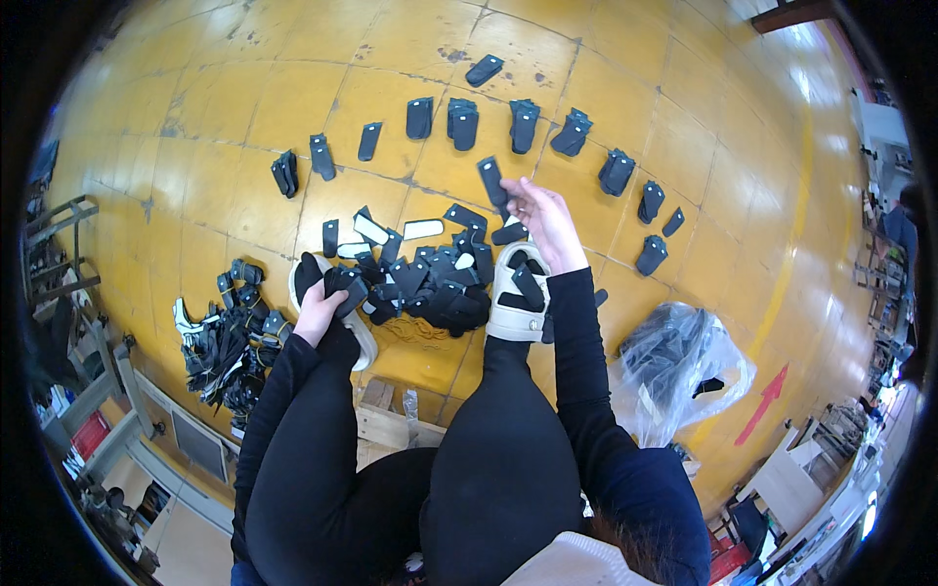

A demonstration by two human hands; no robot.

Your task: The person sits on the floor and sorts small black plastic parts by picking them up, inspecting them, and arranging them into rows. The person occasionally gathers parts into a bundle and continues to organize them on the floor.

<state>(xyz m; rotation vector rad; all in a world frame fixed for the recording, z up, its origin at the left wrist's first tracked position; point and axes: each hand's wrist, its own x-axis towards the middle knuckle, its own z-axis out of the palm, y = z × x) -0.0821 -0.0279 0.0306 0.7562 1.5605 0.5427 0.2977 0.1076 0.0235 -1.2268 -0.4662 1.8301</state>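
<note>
Dark flat pc. (490,178) is pinched near one end by the fingertips of the R hand (540,217), rest of fingers loosely curled; it's held btwn. the loose pile (430,283) and the arc of small stacks (524,127) on the yellow floor (234,107). A few more dark pcs. (347,290) are gripped in the L hand (319,311), fingers closed. Poss. risks: pc. dropped if pinch is too light; L bunch fanned out and spilled if grip's loosened; look-alike stacks mixed up; nearest ones toppled if brushed.

Factory workshop, yellow floor (244,83), painted red arrow (764,401), metal frame (128,386)
</note>
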